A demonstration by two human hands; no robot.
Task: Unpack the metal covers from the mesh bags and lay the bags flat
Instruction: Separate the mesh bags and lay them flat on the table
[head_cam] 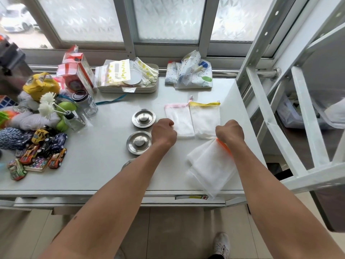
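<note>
Nearest, the orange-trimmed mesh bag (211, 165) hung rumpled over the counter (93, 165) edge, pinched at its trim by the right hand (230, 132). The left hand (164, 132) was clenched, grip seemingly empty. Three metal covers (139, 142) lay unpacked just left. Beyond, the pink-trimmed bag (180, 120) and yellow-trimmed bag (205, 118) lay flat. Unpacking looked finished; next, spread this last bag flat beside them.

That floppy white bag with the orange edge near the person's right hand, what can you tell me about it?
The orange-trimmed mesh bag is a thin, see-through white net pouch with an orange band along its top edge. It looks empty and limp, loosely folded rather than flat. It lies tilted on the white table, its lower corner hanging over the front edge. The right hand is closed on its orange end. It lies nearer the person than the yellow-trimmed bag; whether they touch is unclear.
</note>
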